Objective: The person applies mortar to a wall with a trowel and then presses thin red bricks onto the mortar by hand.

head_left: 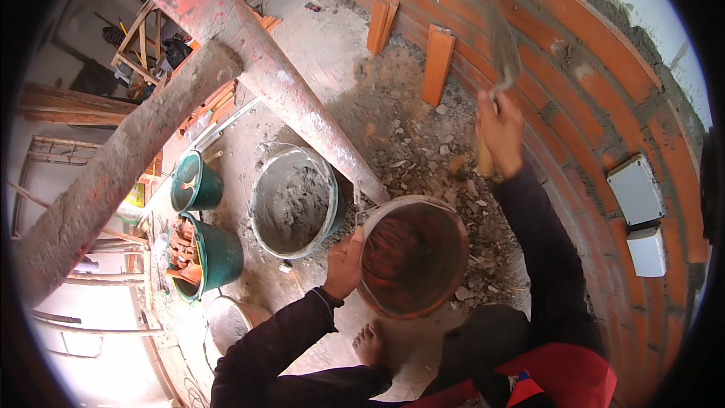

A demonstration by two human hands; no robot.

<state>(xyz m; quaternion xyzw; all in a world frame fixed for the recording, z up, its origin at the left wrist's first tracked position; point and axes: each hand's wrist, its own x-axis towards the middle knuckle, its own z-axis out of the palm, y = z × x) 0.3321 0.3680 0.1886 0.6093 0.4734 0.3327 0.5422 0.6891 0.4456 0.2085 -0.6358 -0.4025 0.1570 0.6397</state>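
My right hand [501,134] is wrapped round the wooden handle of a trowel [506,49]. The grey, mortar-smeared blade points up and away, close in front of the brick wall [544,106]. With my left hand [346,264] I grip the left rim of a round bucket [451,276] standing before me. Its inside is stained reddish brown and looks wet; how much it holds I cannot tell. Just left of that bucket stands a green bucket [340,215] with grey mortar [294,200] in it.
A thick, paint-spattered pole [279,83] with a side brace [128,159] slants across the left. More green buckets [226,253] stand there, one with brick pieces. Two upright bricks [438,66] and rubble [408,159] lie along the wall, which carries white boxes [638,189].
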